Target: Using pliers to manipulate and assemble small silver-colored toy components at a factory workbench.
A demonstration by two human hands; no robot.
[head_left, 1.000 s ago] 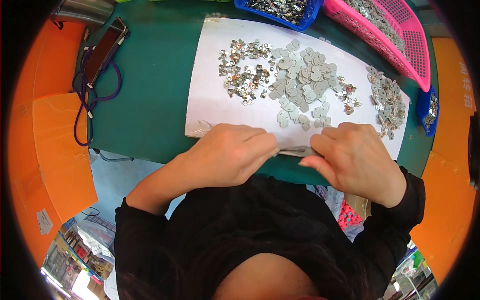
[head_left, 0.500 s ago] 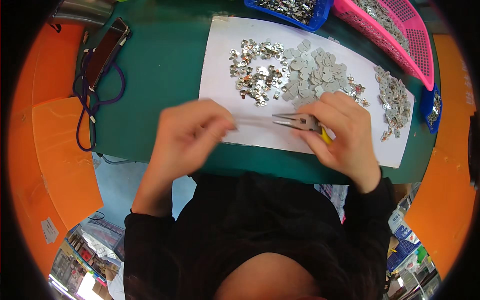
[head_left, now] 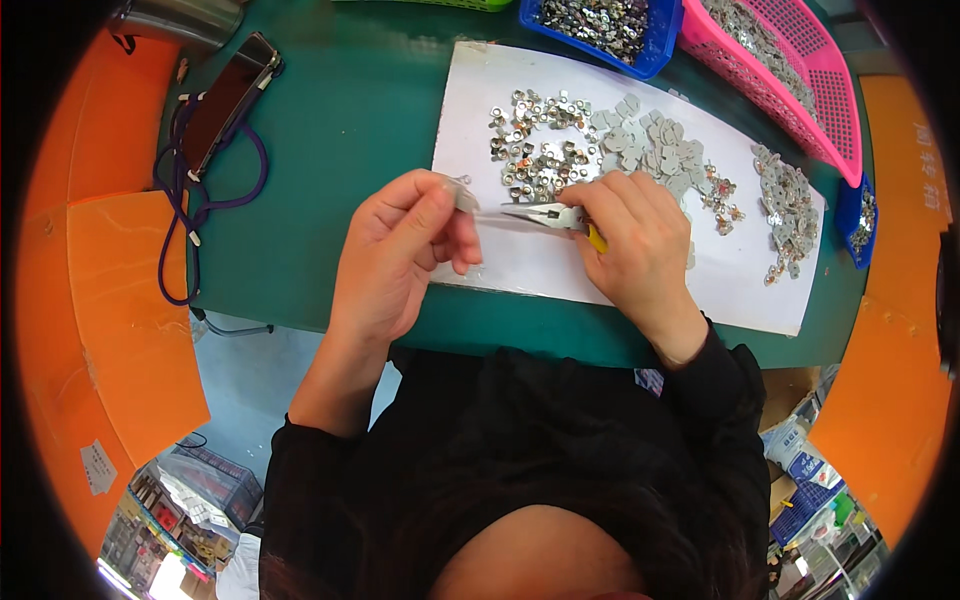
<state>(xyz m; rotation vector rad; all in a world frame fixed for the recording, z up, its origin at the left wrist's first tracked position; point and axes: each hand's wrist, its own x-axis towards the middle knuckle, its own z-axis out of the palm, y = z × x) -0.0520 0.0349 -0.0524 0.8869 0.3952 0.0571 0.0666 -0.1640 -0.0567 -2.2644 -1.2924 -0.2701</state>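
My left hand (head_left: 390, 245) pinches a small grey metal plate (head_left: 464, 199) between thumb and forefinger, its other fingers loosely curled. Wrapped in my right hand (head_left: 640, 245) is a pair of needle-nose pliers (head_left: 550, 214) with yellow handles. The pliers' tips point left, a short gap from the plate. Both hands are over the near part of a white board (head_left: 520, 270). Beyond them lie a pile of shiny small metal fittings (head_left: 545, 170), a heap of flat grey plates (head_left: 665, 150) and a few mixed small parts (head_left: 722, 200).
Another pile of metal parts (head_left: 787, 215) lies at the board's right. Behind are a blue tray (head_left: 655, 50) and a pink basket (head_left: 765, 105), both holding parts; a small blue tray (head_left: 852, 220) is farther right. A phone (head_left: 225, 110) with purple cord rests on the green table (head_left: 320, 200).
My hands have come closer together. The right hand and pliers have moved left, while the left hand has turned and now shows the grey plate at its fingertips. The view has shifted slightly.
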